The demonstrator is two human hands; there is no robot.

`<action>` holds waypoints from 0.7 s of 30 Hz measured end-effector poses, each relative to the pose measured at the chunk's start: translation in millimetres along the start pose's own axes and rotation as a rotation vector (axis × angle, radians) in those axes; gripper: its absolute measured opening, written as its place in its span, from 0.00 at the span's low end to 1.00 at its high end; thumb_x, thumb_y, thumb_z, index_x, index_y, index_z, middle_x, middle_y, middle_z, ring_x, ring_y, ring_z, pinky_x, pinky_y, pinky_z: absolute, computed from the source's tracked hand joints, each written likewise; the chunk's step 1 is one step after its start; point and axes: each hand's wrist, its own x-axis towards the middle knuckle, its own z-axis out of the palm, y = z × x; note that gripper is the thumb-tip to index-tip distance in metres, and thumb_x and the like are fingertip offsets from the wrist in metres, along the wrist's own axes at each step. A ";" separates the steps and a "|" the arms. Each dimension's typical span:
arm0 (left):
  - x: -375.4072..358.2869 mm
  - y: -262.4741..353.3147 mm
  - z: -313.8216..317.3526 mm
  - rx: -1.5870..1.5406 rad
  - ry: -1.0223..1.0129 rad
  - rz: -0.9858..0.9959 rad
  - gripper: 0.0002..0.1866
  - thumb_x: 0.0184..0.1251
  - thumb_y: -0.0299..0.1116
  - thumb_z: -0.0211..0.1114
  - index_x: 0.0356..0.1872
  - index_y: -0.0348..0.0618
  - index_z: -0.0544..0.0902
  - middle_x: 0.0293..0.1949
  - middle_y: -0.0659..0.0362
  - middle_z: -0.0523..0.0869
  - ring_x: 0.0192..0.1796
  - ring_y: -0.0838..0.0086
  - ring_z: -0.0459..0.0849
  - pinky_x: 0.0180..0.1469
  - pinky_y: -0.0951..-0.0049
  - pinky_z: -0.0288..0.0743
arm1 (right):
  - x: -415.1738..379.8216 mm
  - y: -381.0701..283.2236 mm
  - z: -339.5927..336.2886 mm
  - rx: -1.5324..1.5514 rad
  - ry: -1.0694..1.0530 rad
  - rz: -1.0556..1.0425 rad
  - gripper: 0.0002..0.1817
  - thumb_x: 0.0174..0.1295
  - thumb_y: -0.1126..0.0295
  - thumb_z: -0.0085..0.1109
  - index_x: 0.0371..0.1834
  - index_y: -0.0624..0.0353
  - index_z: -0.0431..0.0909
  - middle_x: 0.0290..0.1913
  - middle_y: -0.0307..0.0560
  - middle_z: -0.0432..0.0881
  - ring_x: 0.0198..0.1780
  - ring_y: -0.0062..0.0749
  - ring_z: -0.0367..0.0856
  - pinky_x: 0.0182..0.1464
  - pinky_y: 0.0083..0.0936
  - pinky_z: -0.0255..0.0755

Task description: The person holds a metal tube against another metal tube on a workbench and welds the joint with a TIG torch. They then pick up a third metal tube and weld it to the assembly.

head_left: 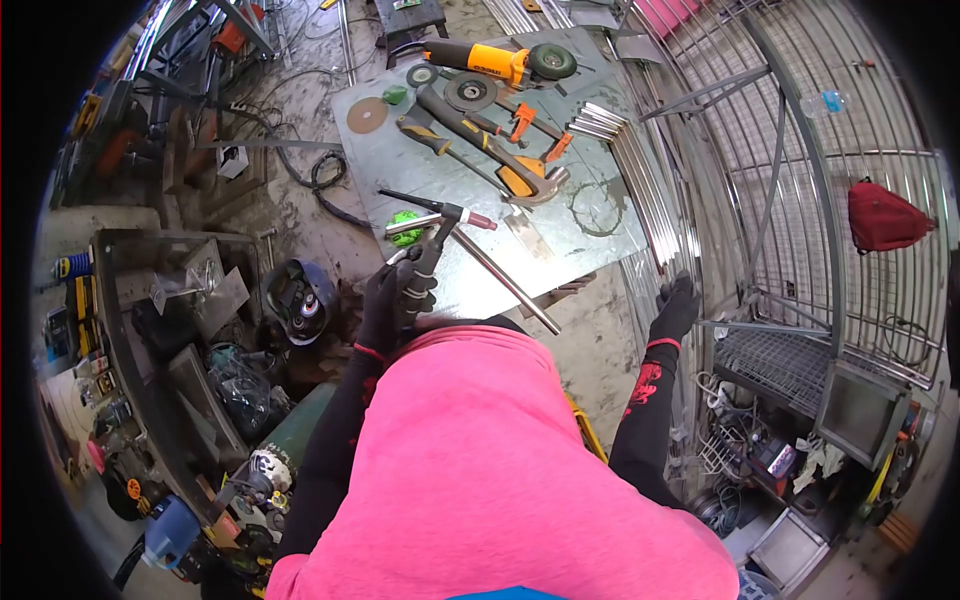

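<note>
My left hand (pixel 397 291), in a dark glove, is closed around the lower end of a black welding torch (pixel 446 225) with a reddish nozzle piece, over the near left edge of the metal sheet (pixel 400 160). Just beyond it lie a green round object (pixel 404 229) and a loose shiny tube (pixel 505 280). My right hand (pixel 678 303), also gloved, is at the near ends of a row of shiny metal tubes (pixel 645 190) on the right. Its fingers bend at the tube ends; whether they grip one is unclear.
An orange angle grinder (pixel 490 62), a hammer (pixel 530 182), a screwdriver (pixel 430 138) and clamps (pixel 522 122) lie on the sheet. A welding helmet (pixel 300 302) sits at left. Barred metal frames (pixel 815 170) stand at right, with a red bag (pixel 885 215). A black cable (pixel 325 185) runs at left.
</note>
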 end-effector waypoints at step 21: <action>0.8 1.0 0.8 0.080 0.005 0.009 0.28 0.88 0.52 0.54 0.68 0.36 0.79 0.41 0.52 0.92 0.34 0.72 0.91 0.36 0.69 0.87 | -10.0 30.8 7.3 0.863 -0.124 0.662 0.28 0.73 0.42 0.65 0.56 0.57 0.73 0.50 0.50 0.83 0.52 0.54 0.85 0.64 0.68 0.77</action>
